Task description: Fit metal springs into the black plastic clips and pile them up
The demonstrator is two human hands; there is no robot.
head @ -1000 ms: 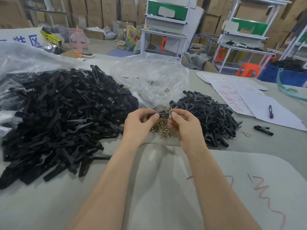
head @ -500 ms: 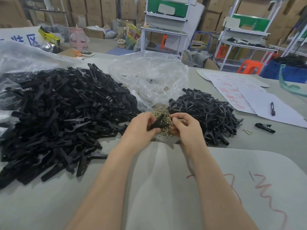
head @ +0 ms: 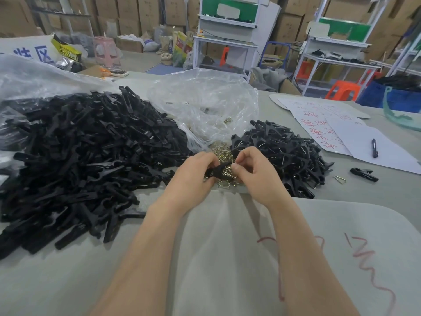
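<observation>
My left hand grips a black plastic clip just above a small heap of brass-coloured metal springs. My right hand pinches a spring at the clip's right end, thumb and forefinger together. A large heap of loose black clip parts spreads over the table to the left. To the right lies a smaller pile of assembled clips with metal springs showing in them.
A crumpled clear plastic bag stands behind the springs. White papers with a pen, one stray clip and one loose spring lie on the right. Shelving, stools and cardboard boxes fill the background.
Both hands have dropped lower over the spring heap and drawn closer together; the clip in my left hand now tilts towards my right fingers.
</observation>
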